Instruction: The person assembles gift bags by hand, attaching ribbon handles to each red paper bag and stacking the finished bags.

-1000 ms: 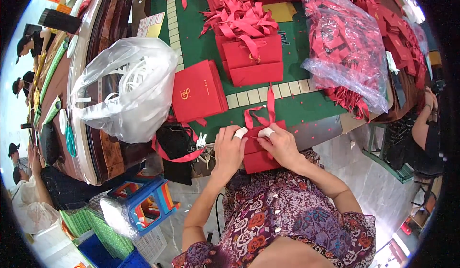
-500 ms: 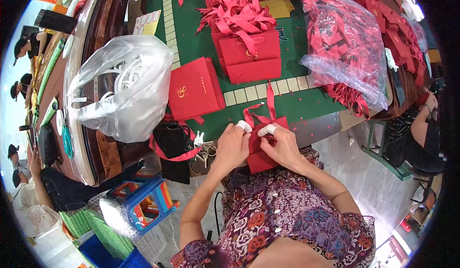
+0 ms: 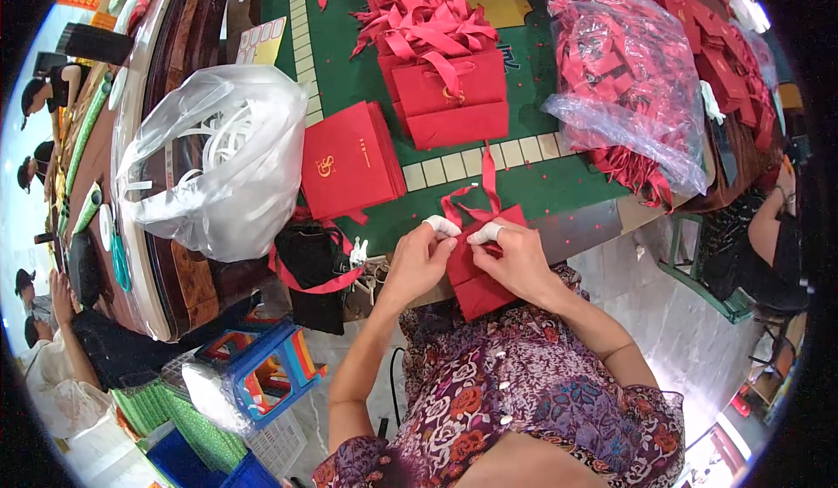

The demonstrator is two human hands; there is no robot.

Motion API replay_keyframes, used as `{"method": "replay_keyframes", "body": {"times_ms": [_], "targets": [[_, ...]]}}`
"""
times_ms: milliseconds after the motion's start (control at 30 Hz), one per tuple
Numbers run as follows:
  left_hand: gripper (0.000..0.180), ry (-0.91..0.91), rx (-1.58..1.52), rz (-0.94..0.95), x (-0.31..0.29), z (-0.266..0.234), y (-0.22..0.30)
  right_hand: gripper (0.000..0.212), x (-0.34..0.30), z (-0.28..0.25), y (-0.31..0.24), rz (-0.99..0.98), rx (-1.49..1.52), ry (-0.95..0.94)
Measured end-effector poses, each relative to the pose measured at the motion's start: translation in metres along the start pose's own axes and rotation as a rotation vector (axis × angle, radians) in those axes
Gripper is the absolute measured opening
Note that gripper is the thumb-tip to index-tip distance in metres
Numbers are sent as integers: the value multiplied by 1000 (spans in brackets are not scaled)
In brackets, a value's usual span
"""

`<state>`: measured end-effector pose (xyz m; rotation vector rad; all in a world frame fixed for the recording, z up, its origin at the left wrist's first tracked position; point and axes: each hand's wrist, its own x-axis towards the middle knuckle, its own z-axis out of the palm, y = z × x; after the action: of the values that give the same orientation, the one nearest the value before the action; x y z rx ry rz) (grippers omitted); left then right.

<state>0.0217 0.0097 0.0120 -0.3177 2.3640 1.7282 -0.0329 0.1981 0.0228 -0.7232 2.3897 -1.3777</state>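
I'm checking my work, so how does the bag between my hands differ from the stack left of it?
Your left hand and right hand touch the bag; the stack lies untouched. The bag is single; the stack has several layers. No print shows on the bag; gold print marks the stack. Both are red.

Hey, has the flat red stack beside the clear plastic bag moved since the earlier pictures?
No, the flat red stack hasn't visibly moved: its right corner still meets the left end of the front tile row.
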Motion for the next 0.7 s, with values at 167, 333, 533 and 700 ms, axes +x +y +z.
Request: {"method": "replay_keyframes", "body": {"times_ms": [167,333,533,700], "targets": [[13,202,357,157,-7,14,15,14,7,5,-9,-18,-224,-11],[13,222,287,182,-7,17,8,16,5,8,-4,-67,-195,22],[12,137,62,5,-6,13,2,17,0,9,1,-53,-104,77],[19,107,193,31,-5,15,-4,14,0,11,15,-8,9,79]]}}
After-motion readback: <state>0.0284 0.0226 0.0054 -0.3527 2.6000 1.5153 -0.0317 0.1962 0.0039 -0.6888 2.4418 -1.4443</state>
